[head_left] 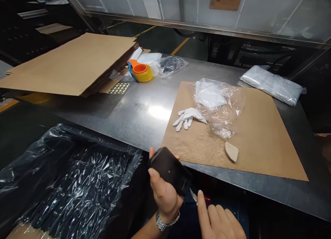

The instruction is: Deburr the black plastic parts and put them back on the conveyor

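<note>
My left hand [165, 196], with a metal watch band at the wrist, grips a black box-like plastic part [170, 168] held tilted in front of the table edge. Close to the part's lower right end is my right hand [219, 218], its index finger stretched forward and the other fingers curled. Those fingers close on a small knife with a pointed blade [193, 195]; a bit of red beside it may be its handle, mostly hidden. On the cardboard sheet [258, 128] beyond lie a white glove [190, 117] and a beige wedge-shaped pad [231, 151].
A crumpled clear bag [223, 111] rests on the cardboard. Stacked flat cartons [74, 63], a roll of yellow tape [146, 75] and a sticker sheet [119, 88] are at left. A bin lined with black plastic [85, 184] stands below. A plastic-wrapped pack [272, 84] lies far right.
</note>
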The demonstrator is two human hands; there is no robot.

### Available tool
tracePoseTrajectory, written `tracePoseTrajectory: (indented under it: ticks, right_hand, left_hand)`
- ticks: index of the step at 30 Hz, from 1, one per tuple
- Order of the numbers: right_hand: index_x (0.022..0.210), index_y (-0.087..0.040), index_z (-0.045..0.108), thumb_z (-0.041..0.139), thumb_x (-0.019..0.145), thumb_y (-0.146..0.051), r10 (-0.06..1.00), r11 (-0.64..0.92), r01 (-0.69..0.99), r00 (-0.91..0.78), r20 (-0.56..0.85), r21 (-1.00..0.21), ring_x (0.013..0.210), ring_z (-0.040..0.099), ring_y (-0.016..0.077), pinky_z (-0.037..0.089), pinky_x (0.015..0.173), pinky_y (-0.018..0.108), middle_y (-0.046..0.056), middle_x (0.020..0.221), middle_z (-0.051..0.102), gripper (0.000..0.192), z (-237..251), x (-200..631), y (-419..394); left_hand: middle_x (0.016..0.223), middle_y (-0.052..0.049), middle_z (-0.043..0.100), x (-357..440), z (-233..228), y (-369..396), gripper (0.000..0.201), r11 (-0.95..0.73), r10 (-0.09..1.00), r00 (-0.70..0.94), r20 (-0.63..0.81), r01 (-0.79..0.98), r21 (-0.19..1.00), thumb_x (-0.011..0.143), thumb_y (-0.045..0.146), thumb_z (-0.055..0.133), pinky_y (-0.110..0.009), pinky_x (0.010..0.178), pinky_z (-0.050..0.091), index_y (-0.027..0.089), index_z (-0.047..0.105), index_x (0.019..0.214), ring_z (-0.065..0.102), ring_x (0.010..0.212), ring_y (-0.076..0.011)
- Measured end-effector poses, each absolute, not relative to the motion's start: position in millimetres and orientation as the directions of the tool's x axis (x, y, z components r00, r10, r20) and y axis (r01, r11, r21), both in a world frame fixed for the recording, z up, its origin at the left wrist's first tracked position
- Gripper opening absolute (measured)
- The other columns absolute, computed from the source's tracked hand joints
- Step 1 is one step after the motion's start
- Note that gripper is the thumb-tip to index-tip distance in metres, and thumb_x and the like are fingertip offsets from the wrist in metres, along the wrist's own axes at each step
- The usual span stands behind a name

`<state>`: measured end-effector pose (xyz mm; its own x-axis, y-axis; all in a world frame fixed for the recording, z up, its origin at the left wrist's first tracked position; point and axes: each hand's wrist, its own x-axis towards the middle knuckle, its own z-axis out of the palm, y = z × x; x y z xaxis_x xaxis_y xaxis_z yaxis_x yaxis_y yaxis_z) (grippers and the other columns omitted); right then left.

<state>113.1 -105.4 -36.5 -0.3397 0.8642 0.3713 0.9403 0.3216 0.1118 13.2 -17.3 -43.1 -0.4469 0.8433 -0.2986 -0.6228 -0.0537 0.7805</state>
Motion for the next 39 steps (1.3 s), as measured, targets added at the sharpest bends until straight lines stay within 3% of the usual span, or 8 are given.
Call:
tracePoseTrajectory:
  ticks: [4, 8, 10, 14, 23, 39]
  right_hand:
    - [0.108, -0.008, 0.061, 0.036, 0.087, -0.008, 0.88, 0.32, 0.947, -0.288, 0.377, -0.023, 0.041, 0.046, 0.0087, 0.033, 0.043, 0.024, -0.002, 0.05, 0.047, 0.032, -41, 131, -101]
    - [0.121, -0.011, 0.054, 0.032, 0.093, -0.017, 0.937, 0.313, 0.911, -0.251, 0.244, -0.267, 0.047, 0.052, 0.0067, 0.036, 0.04, 0.017, -0.001, 0.061, 0.051, 0.036, -45, 148, -98]
    - [0.123, -0.012, 0.052, 0.033, 0.094, -0.02, 0.94, 0.318, 0.898, -0.257, 0.224, -0.304, 0.046, 0.052, 0.0056, 0.036, 0.039, 0.014, -0.001, 0.063, 0.051, 0.036, -45, 153, -99]
    - [0.115, -0.015, 0.058, 0.04, 0.092, -0.024, 0.923, 0.353, 0.902, -0.293, 0.251, -0.247, 0.047, 0.052, 0.0068, 0.036, 0.041, 0.016, -0.001, 0.061, 0.05, 0.031, -40, 155, -102]
    - [0.106, -0.016, 0.063, 0.038, 0.093, -0.026, 0.904, 0.367, 0.921, -0.322, 0.281, -0.129, 0.042, 0.046, 0.0061, 0.029, 0.04, 0.02, -0.003, 0.055, 0.047, 0.029, -34, 149, -102]
    - [0.108, -0.016, 0.06, 0.039, 0.093, -0.025, 0.908, 0.399, 0.905, -0.367, 0.2, -0.148, 0.042, 0.047, 0.0058, 0.027, 0.038, 0.02, -0.004, 0.056, 0.048, 0.027, -35, 153, -102]
  left_hand:
    - [0.075, -0.001, 0.065, 9, -42, -14, 0.051, 0.135, 0.842, -0.291, -0.455, -0.702, 0.699, 0.084, 0.054, 0.039, -0.025, 0.06, 0.05, 0.036, 0.039, 0.131, 0.059, 0.063, -0.0137]
    - [0.071, -0.002, 0.064, 6, -39, -10, 0.048, 0.322, 0.841, -0.051, -0.539, -0.753, 0.574, 0.086, 0.047, 0.042, -0.024, 0.058, 0.05, 0.031, 0.04, 0.131, 0.059, 0.061, -0.0129]
    - [0.07, -0.003, 0.063, 6, -37, -8, 0.048, 0.394, 0.822, 0.036, -0.568, -0.756, 0.523, 0.086, 0.044, 0.043, -0.024, 0.057, 0.05, 0.029, 0.04, 0.131, 0.058, 0.059, -0.0125]
    - [0.07, -0.003, 0.061, 6, -36, -8, 0.05, 0.425, 0.818, 0.09, -0.568, -0.759, 0.492, 0.086, 0.043, 0.044, -0.025, 0.059, 0.05, 0.028, 0.039, 0.132, 0.058, 0.059, -0.0127]
    - [0.072, -0.003, 0.062, 5, -36, -12, 0.049, 0.386, 0.85, 0.049, -0.524, -0.736, 0.557, 0.087, 0.043, 0.041, -0.024, 0.059, 0.049, 0.031, 0.035, 0.134, 0.057, 0.061, -0.0119]
    - [0.074, -0.003, 0.063, 6, -38, -17, 0.053, 0.359, 0.858, -0.007, -0.513, -0.707, 0.609, 0.085, 0.049, 0.04, -0.024, 0.058, 0.049, 0.031, 0.034, 0.135, 0.057, 0.061, -0.0128]
